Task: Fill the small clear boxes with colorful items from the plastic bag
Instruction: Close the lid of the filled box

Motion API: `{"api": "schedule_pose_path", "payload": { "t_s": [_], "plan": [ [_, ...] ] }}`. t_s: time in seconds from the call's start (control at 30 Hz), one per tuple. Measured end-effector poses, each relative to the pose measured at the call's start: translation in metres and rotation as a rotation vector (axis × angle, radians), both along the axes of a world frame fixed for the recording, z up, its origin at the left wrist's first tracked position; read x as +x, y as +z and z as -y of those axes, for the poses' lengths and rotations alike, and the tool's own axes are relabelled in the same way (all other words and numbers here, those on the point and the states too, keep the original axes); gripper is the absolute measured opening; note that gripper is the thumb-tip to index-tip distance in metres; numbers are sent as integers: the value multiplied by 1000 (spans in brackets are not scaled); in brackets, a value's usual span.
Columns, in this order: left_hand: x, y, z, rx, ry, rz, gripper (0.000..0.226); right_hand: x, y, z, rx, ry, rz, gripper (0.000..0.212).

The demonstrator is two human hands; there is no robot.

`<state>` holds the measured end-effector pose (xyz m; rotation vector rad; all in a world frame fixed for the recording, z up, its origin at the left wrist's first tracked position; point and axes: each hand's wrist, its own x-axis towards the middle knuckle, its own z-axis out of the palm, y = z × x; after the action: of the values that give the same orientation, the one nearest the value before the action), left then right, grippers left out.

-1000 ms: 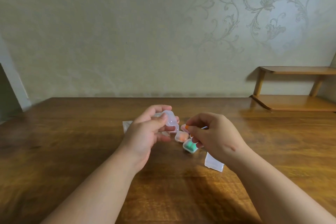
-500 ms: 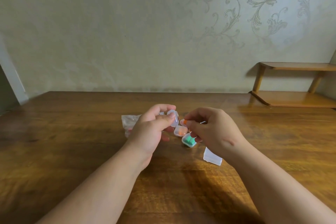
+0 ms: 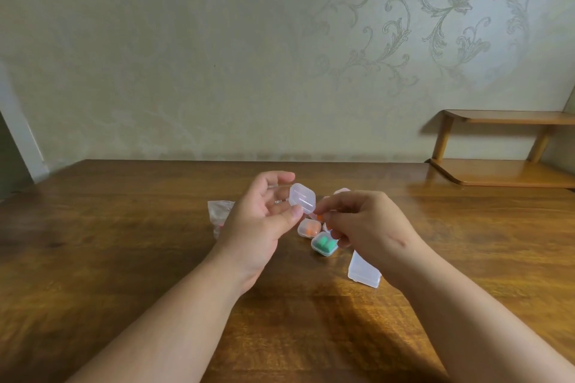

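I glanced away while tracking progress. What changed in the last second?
The right hand, pinching the orange item, has closed in on the lower edge of the small clear box held by the left hand. The left thumb slid from the box's top to its lower corner, baring more of it. Unmoved on the table: orange-filled box, green-filled box, empty box, plastic bag.

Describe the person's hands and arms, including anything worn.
The left hand and right hand are bare: no gloves, rings or watch in view. Both forearms show no sleeves. A short thin mark sits on the back of the right hand.
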<state>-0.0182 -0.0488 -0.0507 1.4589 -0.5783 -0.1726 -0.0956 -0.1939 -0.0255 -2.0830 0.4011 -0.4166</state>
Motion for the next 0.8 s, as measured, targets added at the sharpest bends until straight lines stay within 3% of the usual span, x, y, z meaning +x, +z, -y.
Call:
{"api": "schedule_pose_path", "payload": {
  "t_s": [0.17,0.3,0.53,0.7,0.8],
  "plan": [
    [-3,2,0,-9,-45,31,47,-1,0,0,410,37,-8,18],
    [-4,1,-1,9,-64,62,48,-4,-1,-2,571,106,7,23],
    [-6,2,-1,13,-143,36,56,-1,-4,-3,225,-20,11,22],
    [-4,1,-3,52,-13,77,25,-2,-2,-7,116,-48,94,29],
    [-3,1,-3,55,-20,87,20,-1,-3,-7,53,-50,93,32]
  ]
}}
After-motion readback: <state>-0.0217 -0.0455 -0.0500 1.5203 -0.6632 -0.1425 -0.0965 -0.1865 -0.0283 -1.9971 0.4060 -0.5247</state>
